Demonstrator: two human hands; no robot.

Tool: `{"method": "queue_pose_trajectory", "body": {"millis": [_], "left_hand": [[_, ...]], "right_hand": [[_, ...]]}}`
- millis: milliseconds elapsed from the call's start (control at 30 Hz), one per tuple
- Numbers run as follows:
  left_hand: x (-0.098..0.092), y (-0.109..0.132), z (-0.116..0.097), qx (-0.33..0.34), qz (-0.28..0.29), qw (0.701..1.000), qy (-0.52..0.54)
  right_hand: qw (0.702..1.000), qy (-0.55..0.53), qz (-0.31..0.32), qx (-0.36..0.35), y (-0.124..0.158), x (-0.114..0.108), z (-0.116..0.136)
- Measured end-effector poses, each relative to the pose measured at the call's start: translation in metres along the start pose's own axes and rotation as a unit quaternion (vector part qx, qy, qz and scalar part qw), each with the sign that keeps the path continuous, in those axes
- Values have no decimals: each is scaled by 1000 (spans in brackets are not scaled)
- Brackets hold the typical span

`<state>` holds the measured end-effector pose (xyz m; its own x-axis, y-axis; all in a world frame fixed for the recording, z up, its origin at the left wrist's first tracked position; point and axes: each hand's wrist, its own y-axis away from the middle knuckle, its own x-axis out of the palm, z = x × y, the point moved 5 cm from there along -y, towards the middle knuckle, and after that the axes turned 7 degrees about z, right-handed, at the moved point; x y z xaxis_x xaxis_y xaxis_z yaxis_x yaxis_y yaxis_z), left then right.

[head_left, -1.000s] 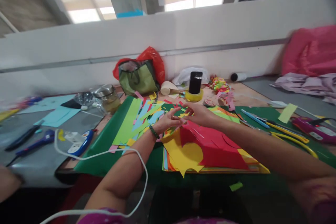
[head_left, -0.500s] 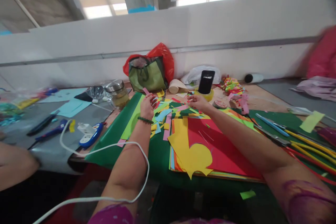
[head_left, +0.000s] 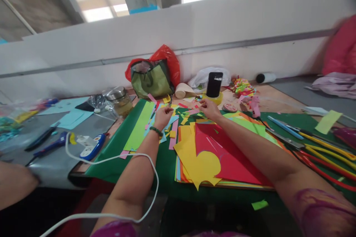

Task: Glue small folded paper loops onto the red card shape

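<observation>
Nearest, a white cable (head_left: 97, 215) loops across the left forearm (head_left: 133, 181), and I worry that a quick reach might snag it. Farther in, the right forearm (head_left: 258, 146) passes over a red sheet (head_left: 230, 163); if it drops, it could drag the pile askew. The paper scraps (head_left: 172, 133) lie loose between and around the hands, so a brushing wrist might scatter them. The left hand (head_left: 163, 116) has its fingers bunched narrow, the right hand (head_left: 210, 110) nearly pinched; I can't tell whether either grips a scrap. Just beyond, a phone (head_left: 214, 85) stands on a yellow tape roll (head_left: 218, 99), and a bump could topple it. Compared with half a second ago, the left fingers are gathered rather than spread, and that hand sits nearer the right one.
</observation>
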<state>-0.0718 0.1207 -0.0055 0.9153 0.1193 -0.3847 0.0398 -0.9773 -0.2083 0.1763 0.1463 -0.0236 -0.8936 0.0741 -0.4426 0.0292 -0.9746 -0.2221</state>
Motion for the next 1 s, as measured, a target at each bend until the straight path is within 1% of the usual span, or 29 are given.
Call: {"method": "queue_pose_trajectory", "body": {"millis": [100,167,233,300,433,500,567,700,800,900,933,1000], "left_hand": [[15,7,2,0,34,997,-66],[15,8,3,-4,30,994,-101],[6,6,4,-11,7,991,-130],[-7,3,5,-22,-21,987,-155],[-30,-2,6,-53,-60,978,-193],[-35,-2,6,-66,-67,975,-199],[-35,-1,7,-76,-69,976,-194],[-29,2,10,-81,-76,983,-143],[-32,1,7,-66,-106,990,-66],[-47,-1,1,-37,-178,982,43],[-54,-1,1,-30,-211,973,83],[-70,-1,2,-26,-279,946,161]], "right_hand": [[999,-37,-1,17,-4,-2,-4],[998,-58,3,27,-5,-3,-6],[997,-67,13,36,-5,-2,-7],[997,-61,31,43,-3,0,-7],[997,-14,65,31,2,7,-8],[998,15,62,15,4,8,-8],[998,40,50,-1,5,8,-6],[997,70,24,-35,8,3,3],[995,79,6,-58,13,-2,12],[993,79,-12,-84,18,-6,19],[992,78,-15,-93,20,-6,21],[991,79,-17,-105,22,-5,22]]}}
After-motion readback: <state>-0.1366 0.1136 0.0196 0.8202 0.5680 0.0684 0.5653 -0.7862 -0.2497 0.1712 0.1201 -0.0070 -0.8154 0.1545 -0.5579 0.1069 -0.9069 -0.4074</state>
